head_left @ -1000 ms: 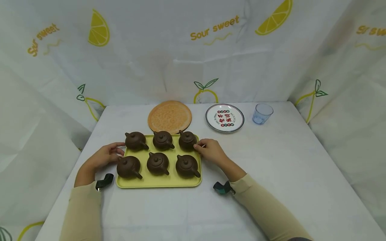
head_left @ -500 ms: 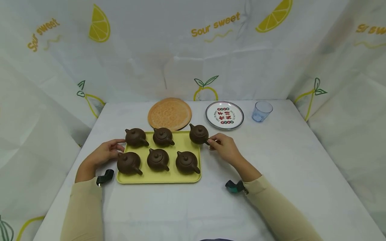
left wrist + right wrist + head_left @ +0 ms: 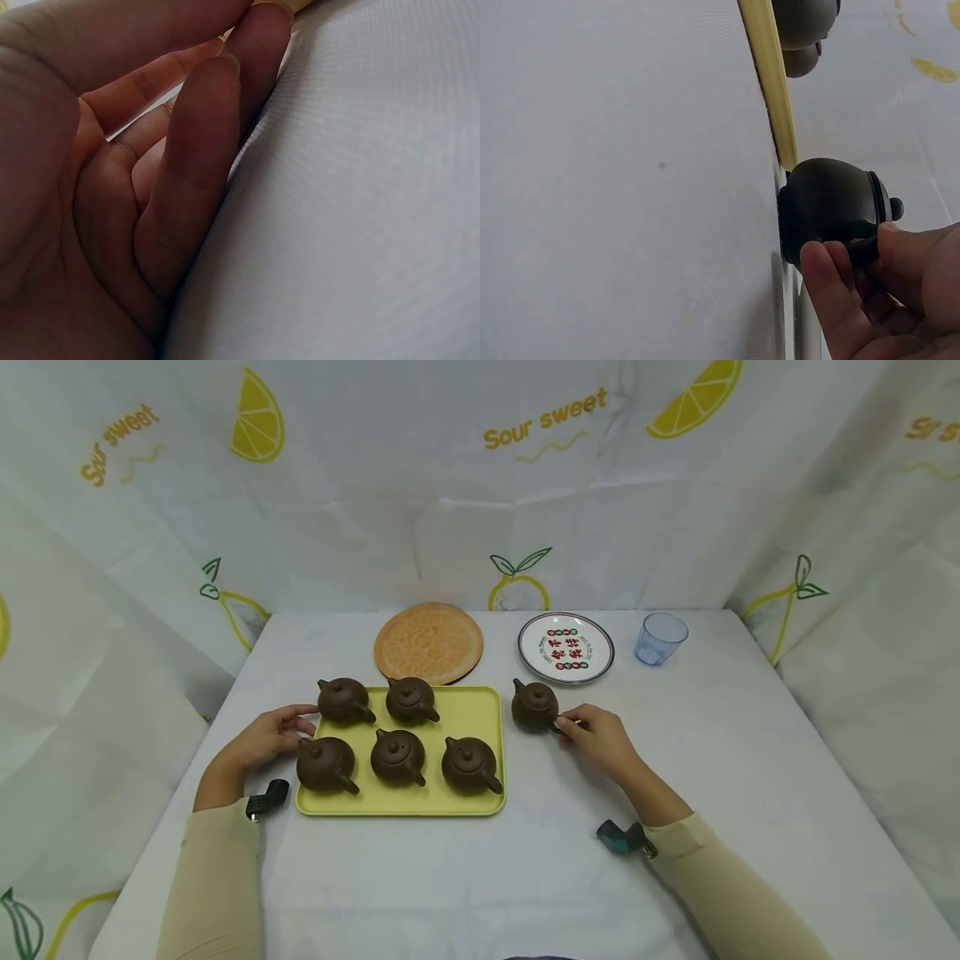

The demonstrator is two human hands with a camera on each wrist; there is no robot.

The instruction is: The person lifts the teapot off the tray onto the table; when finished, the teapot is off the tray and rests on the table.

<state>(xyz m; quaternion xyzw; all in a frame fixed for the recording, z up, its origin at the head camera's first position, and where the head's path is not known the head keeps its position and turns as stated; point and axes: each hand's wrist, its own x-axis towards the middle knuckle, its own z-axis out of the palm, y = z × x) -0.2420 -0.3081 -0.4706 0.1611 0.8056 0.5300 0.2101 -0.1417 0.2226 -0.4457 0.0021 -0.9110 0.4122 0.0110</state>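
Note:
My right hand (image 3: 600, 742) pinches the handle of a small dark brown teapot (image 3: 534, 706) between thumb and fingers. This teapot is just right of the yellow tray (image 3: 468, 706); in the right wrist view, the held teapot (image 3: 829, 199) has its base right at the white tabletop. Several similar teapots stand on the tray, among them a front right teapot (image 3: 468, 764) and a back middle teapot (image 3: 409, 700). At the tray's left edge, my left hand (image 3: 266, 742) lies with loosely bent fingers, fingertips right at the rim. The left wrist view shows those fingers (image 3: 199, 135) close over the tabletop.
Behind the tray lies a round tan board (image 3: 429, 643). A white plate (image 3: 566, 648) with red characters and a clear blue glass (image 3: 660, 639) stand farther right, near the back edge. White printed cloth (image 3: 420, 485) hangs behind the table.
My right hand has taken the back right teapot off the tray by its handle and moved it right, over the tabletop. My left hand has stayed at the tray's left edge.

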